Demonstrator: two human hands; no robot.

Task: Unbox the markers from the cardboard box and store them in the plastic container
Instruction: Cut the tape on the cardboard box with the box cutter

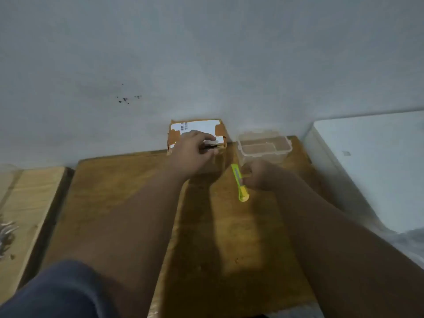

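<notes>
A small cardboard box (202,127) with a white label and brown tape stands against the wall at the far edge of the wooden table (128,203). My left hand (195,152) rests on the box's front, fingers over the label, holding it. To its right stands a clear plastic container (263,145), lid off, nothing visible inside. My right hand (259,175) holds a yellow-green utility knife (239,182) just in front of the container, the knife pointing toward the box. No markers are visible.
A grey wall rises right behind the box. A white appliance or cabinet (371,166) borders the table on the right. A lighter wooden surface (27,203) lies to the left with some metal bits on it. My dark-clad knee (57,292) shows at bottom left.
</notes>
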